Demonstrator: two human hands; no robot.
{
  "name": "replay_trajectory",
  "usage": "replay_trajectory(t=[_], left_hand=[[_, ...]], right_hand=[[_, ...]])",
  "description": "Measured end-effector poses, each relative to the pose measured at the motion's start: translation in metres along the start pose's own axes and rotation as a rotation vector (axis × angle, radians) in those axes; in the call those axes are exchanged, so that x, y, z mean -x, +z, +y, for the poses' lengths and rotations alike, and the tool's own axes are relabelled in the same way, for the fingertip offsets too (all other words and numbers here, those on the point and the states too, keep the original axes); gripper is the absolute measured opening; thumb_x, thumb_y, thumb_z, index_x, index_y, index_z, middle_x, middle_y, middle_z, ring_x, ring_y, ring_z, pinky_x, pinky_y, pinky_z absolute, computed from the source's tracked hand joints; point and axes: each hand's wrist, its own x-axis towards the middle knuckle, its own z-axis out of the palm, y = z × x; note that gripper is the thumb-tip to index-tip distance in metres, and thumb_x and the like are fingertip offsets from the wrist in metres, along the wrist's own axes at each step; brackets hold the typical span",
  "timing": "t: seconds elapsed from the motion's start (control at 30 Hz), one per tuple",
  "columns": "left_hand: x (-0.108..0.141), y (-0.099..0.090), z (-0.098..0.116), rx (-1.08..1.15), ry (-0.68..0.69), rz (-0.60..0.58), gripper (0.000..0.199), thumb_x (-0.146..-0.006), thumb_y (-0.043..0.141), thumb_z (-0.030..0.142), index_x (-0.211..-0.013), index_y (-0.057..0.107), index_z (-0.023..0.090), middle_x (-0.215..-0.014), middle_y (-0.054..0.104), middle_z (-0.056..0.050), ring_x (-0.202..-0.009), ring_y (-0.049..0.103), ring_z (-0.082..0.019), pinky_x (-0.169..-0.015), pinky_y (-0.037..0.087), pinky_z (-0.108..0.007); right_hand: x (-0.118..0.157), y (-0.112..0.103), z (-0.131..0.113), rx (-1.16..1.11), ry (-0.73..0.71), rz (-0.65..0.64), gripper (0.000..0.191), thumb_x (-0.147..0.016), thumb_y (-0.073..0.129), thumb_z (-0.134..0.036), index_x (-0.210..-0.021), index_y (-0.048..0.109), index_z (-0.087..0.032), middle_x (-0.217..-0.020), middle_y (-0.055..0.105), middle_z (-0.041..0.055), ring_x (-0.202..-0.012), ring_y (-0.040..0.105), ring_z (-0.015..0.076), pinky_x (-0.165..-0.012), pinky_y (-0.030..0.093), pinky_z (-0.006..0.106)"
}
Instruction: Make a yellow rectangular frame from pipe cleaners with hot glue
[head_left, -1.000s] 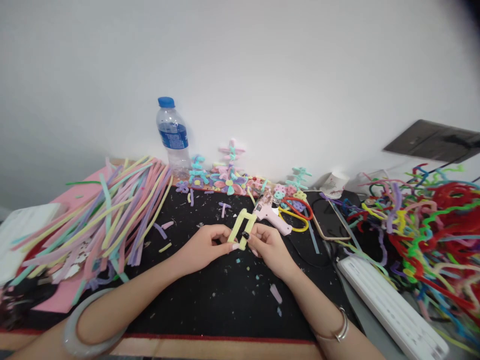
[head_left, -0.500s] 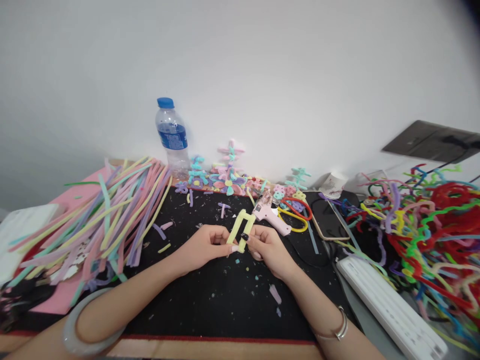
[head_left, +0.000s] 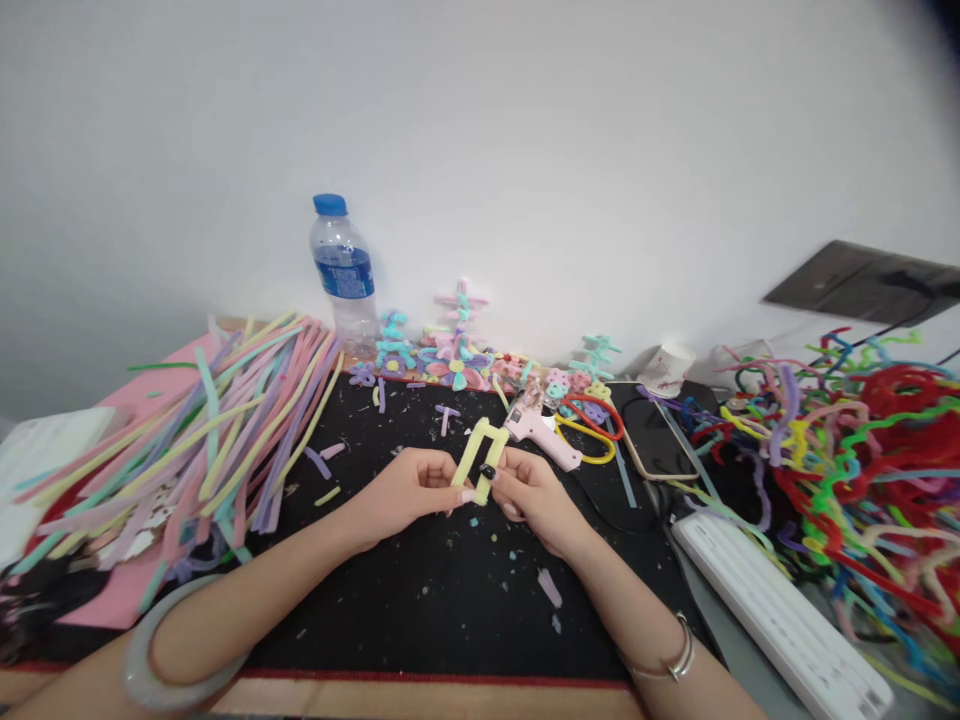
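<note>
A pale yellow fuzzy strip bent into a narrow U-shaped frame [head_left: 471, 452] is held up over the black mat [head_left: 420, 600]. My left hand [head_left: 409, 492] pinches its lower left end between thumb and finger. On the other side, my right hand [head_left: 534, 492] is closed on its lower right part, a dark-nailed or dark-tipped finger lying across it. Just behind the frame lies a pink glue gun [head_left: 541, 430], its nozzle end close to the frame's right corner. Scissors with red and yellow handles [head_left: 592, 455] rest beside the gun.
Pastel strips [head_left: 225, 430] are heaped at left, tangled colourful stems [head_left: 885, 470] at right. A bottle [head_left: 343, 270] and fuzzy flowers [head_left: 457, 373] stand along the wall. A phone [head_left: 660, 440], a paper cup [head_left: 666, 370] and a white power strip [head_left: 780, 610] are to the right.
The yellow frame has shifted very slightly in my fingers. Both hands keep their hold and nearly the same place.
</note>
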Motion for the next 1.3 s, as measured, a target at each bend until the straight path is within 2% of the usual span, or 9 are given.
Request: replay_trajectory(t=[0.63, 0.93, 1.1, 1.3], left_hand=[[0.0012, 0.0007, 0.0017, -0.009, 0.009, 0.007, 0.02, -0.071, 0.067, 0.031, -0.066, 0.059, 0.013, -0.055, 0.055, 0.004, -0.052, 0.046, -0.009, -0.053, 0.032, -0.021], [0.0016, 0.0014, 0.0012, 0.014, 0.014, -0.013, 0.02, -0.072, 0.066, 0.032, -0.071, 0.058, 0.014, -0.058, 0.055, 0.004, -0.054, 0.048, -0.01, -0.054, 0.033, -0.022], [0.001, 0.0027, 0.0011, 0.057, 0.003, -0.03, 0.023, -0.069, 0.069, 0.033, -0.072, 0.057, 0.014, -0.061, 0.057, 0.003, -0.056, 0.05, -0.011, -0.057, 0.036, -0.023], [-0.0008, 0.0022, -0.004, 0.062, 0.008, -0.031, 0.021, -0.069, 0.069, 0.03, -0.075, 0.057, 0.014, -0.061, 0.057, 0.003, -0.057, 0.05, -0.01, -0.056, 0.035, -0.022]], right_hand=[[0.0004, -0.0004, 0.0008, 0.018, -0.008, 0.0, 0.039, -0.072, 0.066, -0.05, -0.067, 0.049, -0.016, -0.049, 0.033, -0.0097, -0.041, 0.017, 0.0033, -0.04, 0.011, 0.021], [0.0, -0.0005, 0.0023, 0.032, -0.028, 0.018, 0.037, -0.074, 0.064, -0.05, -0.068, 0.048, -0.016, -0.049, 0.032, -0.0099, -0.04, 0.018, 0.0033, -0.04, 0.011, 0.021], [-0.0007, -0.0004, 0.0043, 0.038, -0.037, 0.051, 0.04, -0.071, 0.065, -0.052, -0.067, 0.047, -0.017, -0.049, 0.033, -0.01, -0.04, 0.018, 0.0035, -0.04, 0.012, 0.021], [-0.0004, 0.0005, 0.0052, 0.04, -0.048, 0.057, 0.036, -0.073, 0.065, -0.048, -0.066, 0.048, -0.017, -0.05, 0.033, -0.0095, -0.041, 0.02, 0.0037, -0.04, 0.014, 0.02]])
